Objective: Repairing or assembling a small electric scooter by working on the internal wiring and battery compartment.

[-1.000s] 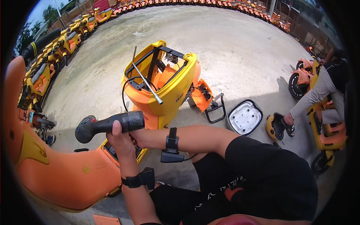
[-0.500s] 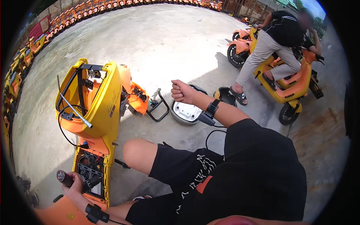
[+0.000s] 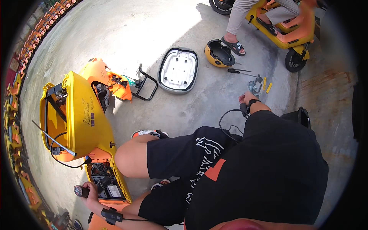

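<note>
head view: the left hand (image 3: 89, 192) is wrapped round the drill (image 3: 79, 191); hold it steady, i'd say, clear of the wires (image 3: 100, 168) just beyond that hand. the right hand (image 3: 244, 99) looks curled, near a metal piece (image 3: 254, 86); whether it grips anything, i can't tell.

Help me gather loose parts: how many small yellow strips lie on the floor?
2: the first strip beside the grey metal piece, the second strip right of the first. The right hand may hide more.

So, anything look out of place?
Two things: a metal rod lies slantwise over the open yellow scooter body, as if left loose; a helmet lies on the ground by someone's foot, where it could be kicked.
</note>
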Tool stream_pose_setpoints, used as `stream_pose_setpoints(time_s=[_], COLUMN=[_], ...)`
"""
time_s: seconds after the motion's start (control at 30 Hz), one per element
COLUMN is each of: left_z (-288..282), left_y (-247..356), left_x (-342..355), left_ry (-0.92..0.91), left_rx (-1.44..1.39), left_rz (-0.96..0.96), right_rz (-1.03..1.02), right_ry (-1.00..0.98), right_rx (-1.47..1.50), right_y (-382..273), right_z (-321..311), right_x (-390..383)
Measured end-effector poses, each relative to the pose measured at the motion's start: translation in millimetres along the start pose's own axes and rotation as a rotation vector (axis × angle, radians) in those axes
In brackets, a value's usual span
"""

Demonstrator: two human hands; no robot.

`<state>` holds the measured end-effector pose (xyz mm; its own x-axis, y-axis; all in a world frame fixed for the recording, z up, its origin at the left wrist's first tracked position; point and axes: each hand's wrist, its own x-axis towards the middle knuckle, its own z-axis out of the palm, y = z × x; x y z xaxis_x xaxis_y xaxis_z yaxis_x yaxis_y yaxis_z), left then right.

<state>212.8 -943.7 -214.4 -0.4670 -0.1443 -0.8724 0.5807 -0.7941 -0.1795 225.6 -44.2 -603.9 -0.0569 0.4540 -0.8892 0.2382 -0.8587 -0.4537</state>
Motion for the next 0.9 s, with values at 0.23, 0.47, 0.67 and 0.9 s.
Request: stream_pose_setpoints(time_s=[0.23,0.47,0.67,0.9], left_z=[-8.8,-20.8,-29.4,-31.4], left_y=[-12.9,17.8,6.7,-34.1], left_x=[35.1,29.8,39.4,-8.9], left_ry=[0.126,-0.019,-0.158,-0.298], left_rx=[-0.018,0.134,0.402,0.68], left_rz=[0.079,0.107,0.246,0.417], right_rz=[-0.273,-0.489,-0.543,-2.112], right_ry=[-0.336,-0.301,-1.071,-1.71], right_rx=[0.355,-0.849,-2.3,-1.994], right_y=[-153.9,-105.3,68.7,206.5], right_z=[111.3,169.4,209.4,217.4], right_x=[-84.8,-126.5,-273.7,-591.8])
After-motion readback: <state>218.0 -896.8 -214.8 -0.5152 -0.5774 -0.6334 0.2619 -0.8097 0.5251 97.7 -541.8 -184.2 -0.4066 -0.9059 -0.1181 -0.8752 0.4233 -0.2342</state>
